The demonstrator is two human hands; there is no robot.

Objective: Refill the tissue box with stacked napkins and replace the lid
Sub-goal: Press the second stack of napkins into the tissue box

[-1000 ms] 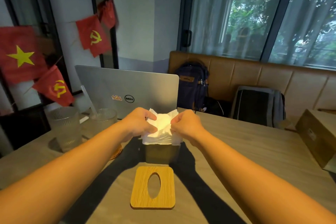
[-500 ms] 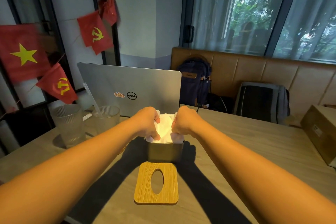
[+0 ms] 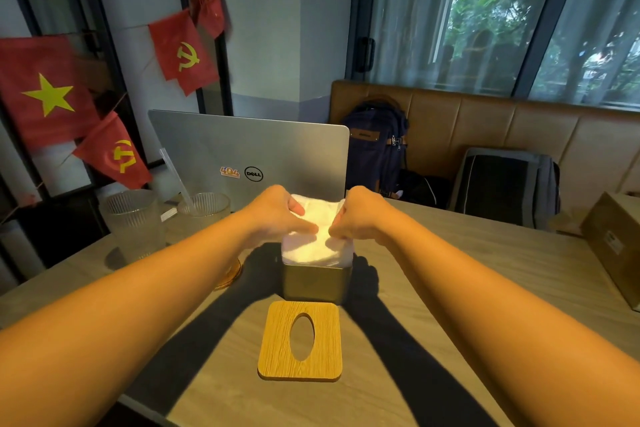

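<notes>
Both hands meet over the napkins (image 3: 313, 248), a white stack that sits in the open metal box (image 3: 313, 282) and rises above its rim. The left hand (image 3: 277, 215) holds the stack's left side, thumb on the far edge and fingers curled in over the top towards the middle. The right hand (image 3: 360, 218) is bunched on the right side with its knuckles up, fingers folded into the paper, so each hand is closed on the napkins (how deep the fingertips go I cannot tell). The two sets of fingers almost touch at the middle of the stack. Straight below the grip, nearer the person and just clear of the box, the wooden lid (image 3: 300, 341) lies flat on the table (image 3: 467, 288) with its oval slot facing up. Beyond the grip stands a silver laptop (image 3: 249, 149), its back to the person. Left of the grip are two ribbed glasses (image 3: 133, 222), the farther one with a straw (image 3: 176, 177), and an amber coaster (image 3: 230, 274) peeks out under the left forearm. Far right of the grip a carton (image 3: 613, 246) rests at the table edge. Behind it all, a dark backpack (image 3: 377, 149) leans on the bench (image 3: 485, 128).
</notes>
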